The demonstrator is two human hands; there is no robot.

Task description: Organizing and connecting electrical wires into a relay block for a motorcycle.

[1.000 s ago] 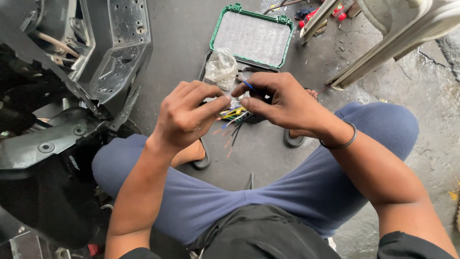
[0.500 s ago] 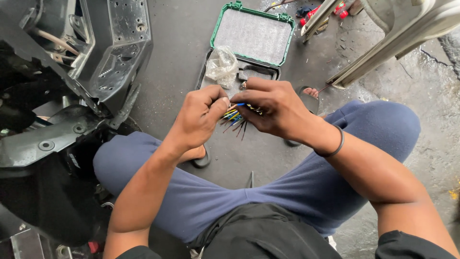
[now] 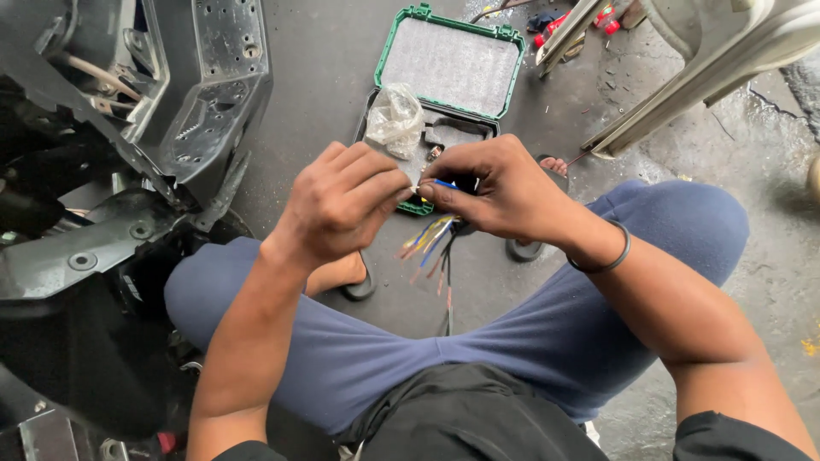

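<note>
I see my left hand (image 3: 342,205) and right hand (image 3: 495,188) meeting fingertip to fingertip, both pinched on a blue wire (image 3: 443,183) — its coloured bundle (image 3: 431,243) hangs below, above the floor (image 3: 325,77), in front of the open green case (image 3: 448,72).

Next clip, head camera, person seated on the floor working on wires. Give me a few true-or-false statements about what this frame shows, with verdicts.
1. Both hands pinch the same blue wire. True: the left hand and right hand meet at the blue wire.
2. The green case is shut. False: the green case lies open on the floor, lid up.
3. A bundle of coloured wires hangs below the hands. True: the wire bundle splays out under them.
4. The right wrist is bare. False: a dark band circles it.
5. A clear plastic bag rests at the case. True: the bag sits on its left edge.
</note>
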